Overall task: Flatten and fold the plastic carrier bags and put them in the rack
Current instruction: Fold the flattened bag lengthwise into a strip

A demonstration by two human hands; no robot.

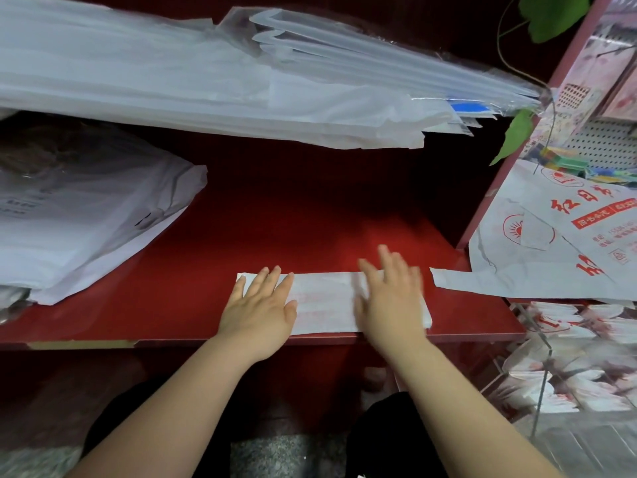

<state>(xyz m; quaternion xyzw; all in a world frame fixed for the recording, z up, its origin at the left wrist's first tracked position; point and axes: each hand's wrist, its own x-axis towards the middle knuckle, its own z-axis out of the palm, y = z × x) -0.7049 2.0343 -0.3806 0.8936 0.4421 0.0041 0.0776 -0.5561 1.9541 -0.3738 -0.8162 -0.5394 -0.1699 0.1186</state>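
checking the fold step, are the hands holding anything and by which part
Nothing is gripped. Both hands lie flat on the folded bag on the shelf: left hand on its left end, right hand towards its right end.

— What colour is the shelf [293,208]?
— Deep red. The folded bag [327,301] on it is white with faint red print.
— And the bag at the right [551,250]?
— White, with bold red characters and a sun emblem. The leaf [517,132] is green.
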